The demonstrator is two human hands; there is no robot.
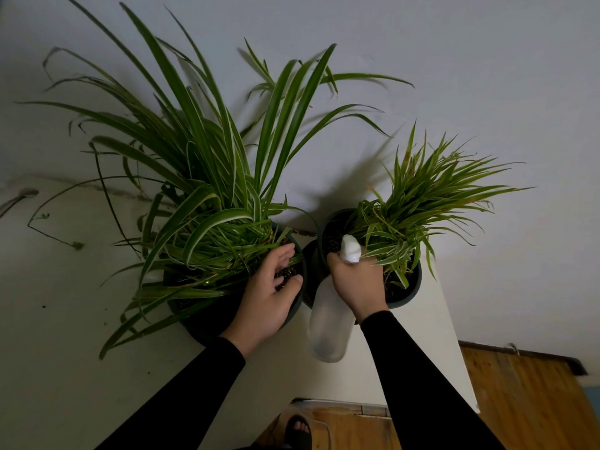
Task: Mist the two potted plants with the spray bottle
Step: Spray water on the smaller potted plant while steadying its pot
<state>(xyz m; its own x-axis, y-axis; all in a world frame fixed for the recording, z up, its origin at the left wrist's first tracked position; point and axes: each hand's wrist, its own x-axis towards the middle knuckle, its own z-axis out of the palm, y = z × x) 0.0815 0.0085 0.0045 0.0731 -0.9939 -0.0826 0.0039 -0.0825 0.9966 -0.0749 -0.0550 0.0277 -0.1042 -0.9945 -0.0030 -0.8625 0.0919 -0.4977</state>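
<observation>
White plastic shows between your right fingers: they are closed around the neck of the spray bottle, and its nozzle points toward the small plant at about one o'clock from your right hand. The clear body of the bottle hangs down toward six o'clock, between the two pots. Your left hand lies open, fingers spread loosely, on the soil at the rim of the large pot, holding nothing. The large plant rises at eleven o'clock from that hand. I think you should lift the nozzle a little above the leaves and squeeze with short pulls, so the mist falls on the foliage and not only on the soil.
</observation>
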